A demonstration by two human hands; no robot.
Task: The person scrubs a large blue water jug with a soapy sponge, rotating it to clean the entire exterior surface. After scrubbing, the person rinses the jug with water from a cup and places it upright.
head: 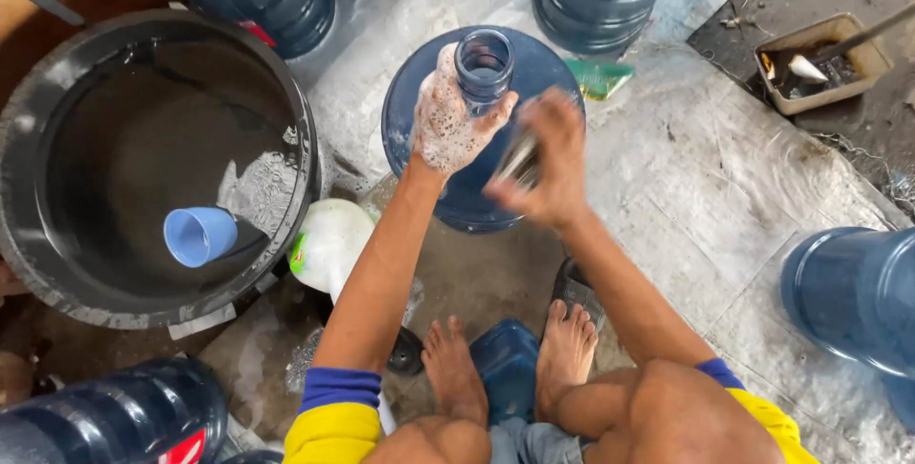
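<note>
The biggest thing is the round black tub [38,140] at the left of the frame, with water inside and a small blue cup [198,235] floating near its right edge. Next comes the big blue water jug [548,69] in the upper middle, standing up with its open neck facing me. More blue jugs sit along the top edge, at the right edge and in the lower left corner, so I am boxed in. The open room is the pale plastic sheet [696,178] to the right of my jug. A white and green bottle [329,245] lies between the tub and my left arm. My left hand [448,121], all soapy, is wrapped around the jug's neck. My right hand [543,164] is closed on something blurry just below the neck; I cannot tell what.
</note>
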